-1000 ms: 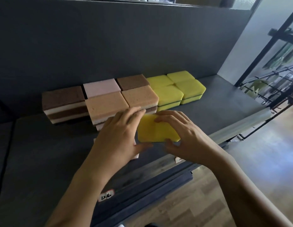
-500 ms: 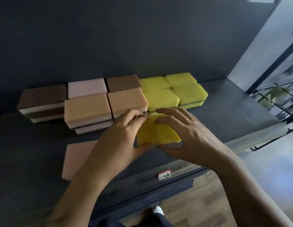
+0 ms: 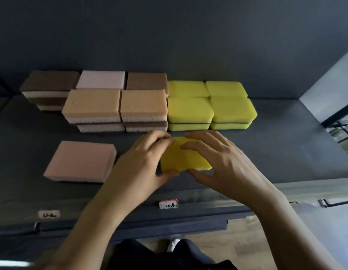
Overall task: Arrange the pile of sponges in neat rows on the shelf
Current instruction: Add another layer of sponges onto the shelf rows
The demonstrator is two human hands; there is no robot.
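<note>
Both hands hold one yellow sponge (image 3: 183,158) just in front of the stacked rows on the dark shelf (image 3: 286,145). My left hand (image 3: 142,162) pinches its left end, thumb under the near edge. My right hand (image 3: 218,160) grips its right side, fingers over the top and thumb at the near edge. Behind it stand yellow sponge stacks (image 3: 210,106), and to their left tan sponge stacks (image 3: 116,108) and brown and pink ones (image 3: 75,82) at the back. A loose pink sponge (image 3: 80,161) lies flat at the left front.
The shelf's dark back wall (image 3: 169,36) rises right behind the rows. Price tags (image 3: 168,204) sit on the shelf's front rail. A white side panel (image 3: 328,75) closes the right end. Wooden floor and my dark trousers (image 3: 169,256) show below.
The view has swung to face the shelf squarely, which reveals the loose pink sponge. Both hands keep hold of the yellow sponge in front of the stacks, with little shift relative to them.
</note>
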